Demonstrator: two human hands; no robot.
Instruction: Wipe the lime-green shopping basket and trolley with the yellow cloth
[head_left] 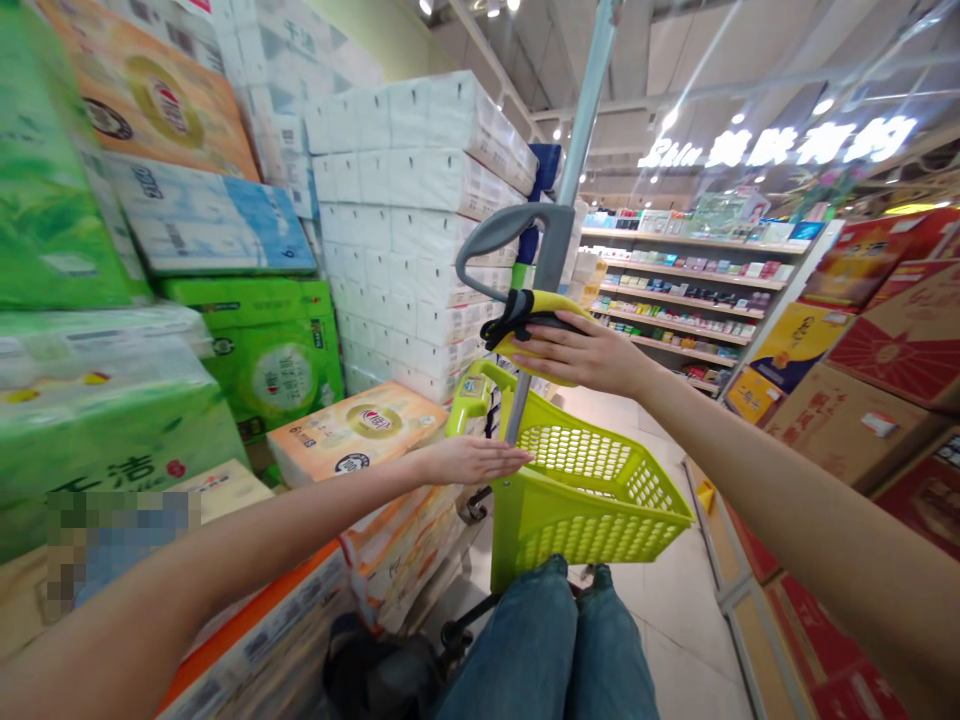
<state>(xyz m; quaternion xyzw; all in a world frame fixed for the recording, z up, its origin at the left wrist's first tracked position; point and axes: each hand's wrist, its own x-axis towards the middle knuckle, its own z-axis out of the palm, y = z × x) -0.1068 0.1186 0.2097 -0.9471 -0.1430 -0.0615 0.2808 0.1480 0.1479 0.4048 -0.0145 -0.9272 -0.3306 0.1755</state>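
Note:
My right hand [581, 350] is closed on a yellow-and-black cloth-like piece [521, 312], holding it against a grey upright pole [555, 245] below a looped grey handle [487, 245]. Whether this piece is a cloth or a glove I cannot tell. Lower down, my left hand [476, 460] stretches flat with its fingers out, their tips by the foot of the pole, and holds nothing. Just under both hands stands a yellow-green shopping cart [592, 525] with perforated basket walls. Nothing shows inside the visible part of its basket.
Stacked tissue packs [390, 240] rise along the left, with an orange pack [360, 425] close to my left arm. Red and brown cartons [847, 420] line the right side. Shelves of small goods [675, 290] stand behind, past a pale tiled floor [675, 630].

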